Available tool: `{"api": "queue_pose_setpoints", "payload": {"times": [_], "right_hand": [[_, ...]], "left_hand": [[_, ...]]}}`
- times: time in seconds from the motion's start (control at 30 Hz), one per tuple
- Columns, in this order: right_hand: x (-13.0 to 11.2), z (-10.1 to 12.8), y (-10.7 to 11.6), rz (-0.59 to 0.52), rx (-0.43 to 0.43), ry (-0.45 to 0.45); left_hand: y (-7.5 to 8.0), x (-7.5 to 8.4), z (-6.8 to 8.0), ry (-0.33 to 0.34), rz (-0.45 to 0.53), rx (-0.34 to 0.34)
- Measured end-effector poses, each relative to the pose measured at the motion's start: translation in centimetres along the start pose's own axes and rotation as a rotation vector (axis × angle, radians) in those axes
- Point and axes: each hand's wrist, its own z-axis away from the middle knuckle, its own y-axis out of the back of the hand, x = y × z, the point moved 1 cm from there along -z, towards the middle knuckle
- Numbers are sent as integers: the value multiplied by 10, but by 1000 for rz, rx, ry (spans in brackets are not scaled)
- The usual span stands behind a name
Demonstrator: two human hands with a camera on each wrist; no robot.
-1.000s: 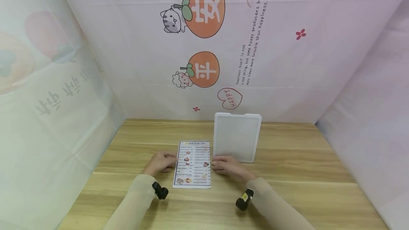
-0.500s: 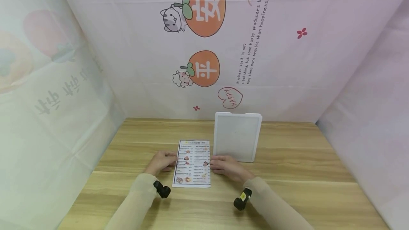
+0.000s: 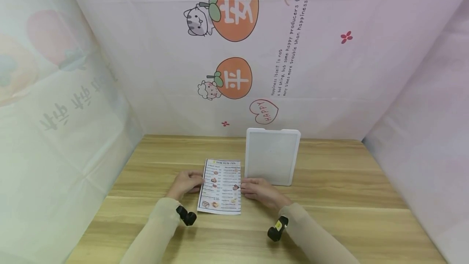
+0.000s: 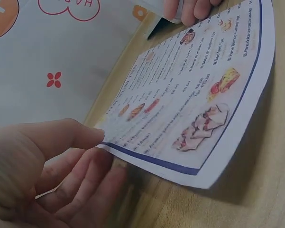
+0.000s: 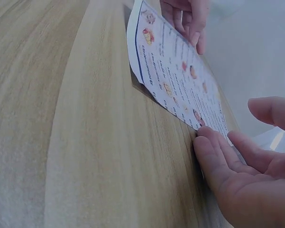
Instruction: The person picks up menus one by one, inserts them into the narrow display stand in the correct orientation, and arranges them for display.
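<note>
A printed paper menu [image 3: 220,186], headed in dark capitals with small food pictures, is raised slightly off the table along its left side. My left hand [image 3: 186,183] pinches that left edge between thumb and fingers, seen closely in the left wrist view. At the opposite edge my right hand [image 3: 261,191] touches the paper with its fingertips [image 5: 205,134]. Its thumb stands apart from the sheet in the right wrist view. Just behind the right hand a white-framed translucent panel [image 3: 272,156] stands upright on the table.
The wooden table [image 3: 329,223] meets a printed cloth backdrop [image 3: 315,105] at its far edge. Cloth walls also rise on the left and right sides. A black camera [image 3: 277,229] is strapped to the right wrist.
The left side of the menu has lifted off the table, and my left hand has come up slightly with it. My right hand has shifted a little left to meet the right edge.
</note>
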Motion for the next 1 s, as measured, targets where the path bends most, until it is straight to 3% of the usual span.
{"api": "queue_pose_setpoints", "payload": {"times": [0.2, 0.4, 0.63, 0.83, 1.0], "right_hand": [[3, -2, 2, 12, -2, 5], [6, -4, 4, 96, 13, 36], [4, -3, 2, 165, 34, 58], [1, -5, -1, 135, 48, 40], [1, -7, -3, 114, 109, 31]], "left_hand": [[-2, 3, 1, -6, -5, -66], [-2, 2, 0, -16, -34, -118], [2, -2, -4, -17, -15, -119], [3, 4, 0, -12, -4, -105], [4, 6, 2, -11, 15, -91]]}}
